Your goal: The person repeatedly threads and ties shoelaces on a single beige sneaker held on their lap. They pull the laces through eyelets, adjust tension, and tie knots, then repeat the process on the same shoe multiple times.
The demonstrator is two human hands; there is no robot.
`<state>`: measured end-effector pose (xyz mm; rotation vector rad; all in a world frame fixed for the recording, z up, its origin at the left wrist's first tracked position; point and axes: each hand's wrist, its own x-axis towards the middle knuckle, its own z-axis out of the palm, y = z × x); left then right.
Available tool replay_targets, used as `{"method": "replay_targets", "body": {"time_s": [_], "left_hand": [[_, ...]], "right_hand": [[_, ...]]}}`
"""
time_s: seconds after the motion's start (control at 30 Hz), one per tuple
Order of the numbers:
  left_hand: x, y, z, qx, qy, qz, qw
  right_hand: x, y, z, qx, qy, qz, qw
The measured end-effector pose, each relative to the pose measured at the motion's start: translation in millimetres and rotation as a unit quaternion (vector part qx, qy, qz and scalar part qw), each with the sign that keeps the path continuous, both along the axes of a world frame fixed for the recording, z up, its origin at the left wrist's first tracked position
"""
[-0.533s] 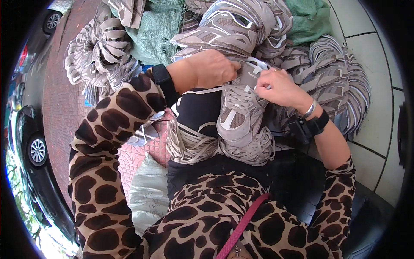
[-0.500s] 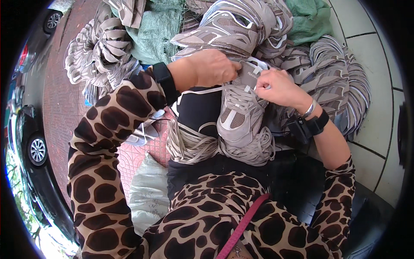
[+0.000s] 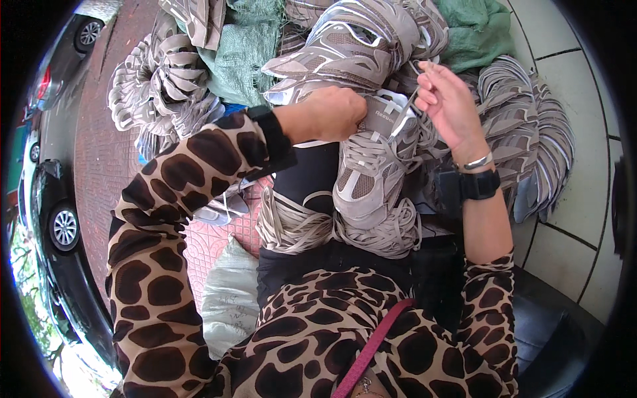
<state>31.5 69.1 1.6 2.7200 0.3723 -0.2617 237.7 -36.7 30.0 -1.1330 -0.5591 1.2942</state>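
A grey-beige sneaker upper [image 3: 360,189] with a mesh toe and white trim rests on my lap, its toe toward me and laces strung across its front. My left hand [image 3: 330,114] is closed at the left edge of its collar, beside the grey tongue [image 3: 381,118]; the fingertips are partly hidden. Raised to the right of the upper, my right hand [image 3: 448,103] pinches a flat grey-beige shoelace [image 3: 406,109]. The lace runs taut from the eyelets up to those fingers. Two bundles of loose laces [image 3: 292,222] lie over my thighs, just below the toe.
Stacked sneaker uppers [image 3: 352,50] heap up ahead, with more fanned out at right [image 3: 531,132] and far left [image 3: 159,83]. Green woven sacks [image 3: 242,53] lie among them. A pale sack [image 3: 229,292] sits by my left leg. Cars [image 3: 63,225] stand beyond the red paving.
My right hand has moved up and away from the upper, drawing the lace out taut. My left hand stays at the collar, now with its back turned more over it.
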Motion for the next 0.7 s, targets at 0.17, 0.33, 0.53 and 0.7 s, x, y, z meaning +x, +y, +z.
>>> {"method": "replay_targets", "body": {"time_s": [0.17,0.33,0.53,0.7], "left_hand": [[13,5,32,-0.231,-0.263,0.161,0.923],[39,31,55,-0.215,-0.369,0.149,0.892],[32,34,50,-0.215,-0.410,0.210,0.861],[-9,-16,43,-0.096,-0.306,0.178,0.930]], "right_hand": [[-4,1,-8,-0.006,0.024,0.051,0.998],[-23,14,6,0.044,0.096,0.110,0.988],[4,26,15,0.060,0.028,0.152,0.986],[140,57,46,0.072,-0.085,-0.043,0.993]]}}
